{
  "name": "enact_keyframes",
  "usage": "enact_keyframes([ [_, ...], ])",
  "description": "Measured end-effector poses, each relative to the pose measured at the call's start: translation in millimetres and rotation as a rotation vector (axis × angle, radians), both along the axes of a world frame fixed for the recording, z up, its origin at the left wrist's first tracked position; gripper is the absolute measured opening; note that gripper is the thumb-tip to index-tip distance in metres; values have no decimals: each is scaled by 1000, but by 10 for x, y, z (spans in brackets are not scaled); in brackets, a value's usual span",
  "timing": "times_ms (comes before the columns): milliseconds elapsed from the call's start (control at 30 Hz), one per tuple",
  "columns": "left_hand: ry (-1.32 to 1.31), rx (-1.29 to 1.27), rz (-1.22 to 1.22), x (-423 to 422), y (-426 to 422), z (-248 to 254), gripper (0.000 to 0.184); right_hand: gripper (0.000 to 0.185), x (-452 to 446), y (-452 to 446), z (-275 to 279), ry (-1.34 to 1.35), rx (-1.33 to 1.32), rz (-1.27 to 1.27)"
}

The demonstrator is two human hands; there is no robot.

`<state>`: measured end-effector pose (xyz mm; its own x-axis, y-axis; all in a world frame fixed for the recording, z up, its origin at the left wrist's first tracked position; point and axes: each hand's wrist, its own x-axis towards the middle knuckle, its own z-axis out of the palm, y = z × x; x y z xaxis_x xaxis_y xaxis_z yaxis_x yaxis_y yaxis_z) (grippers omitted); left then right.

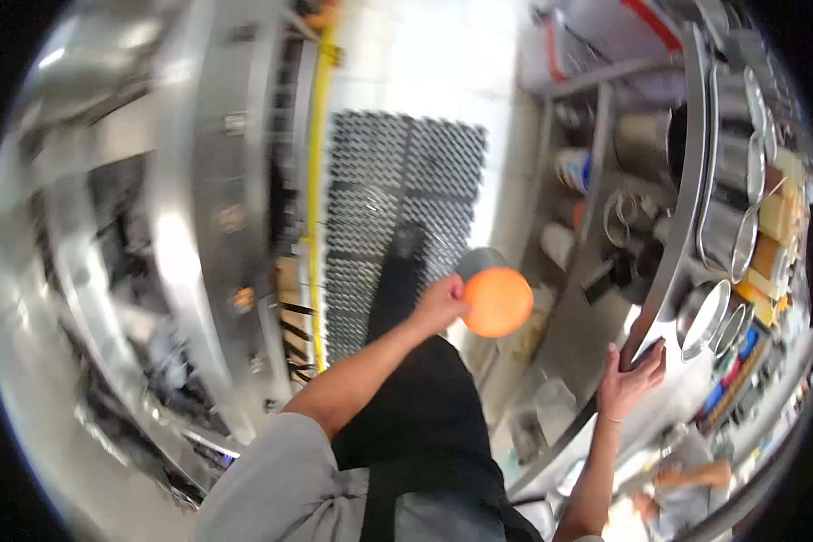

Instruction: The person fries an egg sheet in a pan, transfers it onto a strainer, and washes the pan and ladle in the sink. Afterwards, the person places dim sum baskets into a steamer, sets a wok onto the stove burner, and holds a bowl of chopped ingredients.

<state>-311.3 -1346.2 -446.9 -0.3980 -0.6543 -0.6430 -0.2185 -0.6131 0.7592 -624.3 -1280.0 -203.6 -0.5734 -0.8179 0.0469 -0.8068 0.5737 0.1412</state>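
Note:
Near the middle of the view, my left hand (440,305) is closed on the edge of a round orange object (498,302), which looks like a lid or the top of a container. A dark round shape lies just behind it. My right hand (630,381) rests at the edge of the steel counter (670,280) on the right, its fingers spread over the rim. Close to those fingers stands an open metal container (703,316).
Below the counter, a shelf holds a large pot (643,143) and a white tub (573,169). Steel kitchen equipment (176,226) lines the left. A black perforated mat (405,172) covers the floor. Another person (691,479) is at the lower right.

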Motion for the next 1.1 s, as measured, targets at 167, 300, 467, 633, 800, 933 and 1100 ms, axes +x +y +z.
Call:
enact_keyframes([
  [167, 135, 23, 126, 863, 249, 1617, 23, 62, 849, 2, 626, -651, -284, 254],
  [300, 213, 76, 360, 1457, 1061, 2702, 18, 47, 1885, 255, 1066, -1720, 104, 146],
  [467, 244, -60, 631, 1907, 2382, 3532, 17, 37, 2695, 663, 1454, -1753, 96, 576],
  [633, 250, -405, 603, 2768, 3236, 4701, 32, 30, 3278, 743, 2252, -1816, 475, 1034],
  [800, -4, -826, 495, 3212, 3203, 4874, 34, 29, 4267, 1325, 3049, -1474, 541, 1801],
  [933, -289, -741, 126, 3484, 3468, 4500, 38, 28, 4687, 2114, 3532, -1103, 328, 1969],
  [1100, -427, -743, 28, 4207, 4219, 4659, 32, 33, 5382, 3084, 3679, -926, 69, 2005],
])
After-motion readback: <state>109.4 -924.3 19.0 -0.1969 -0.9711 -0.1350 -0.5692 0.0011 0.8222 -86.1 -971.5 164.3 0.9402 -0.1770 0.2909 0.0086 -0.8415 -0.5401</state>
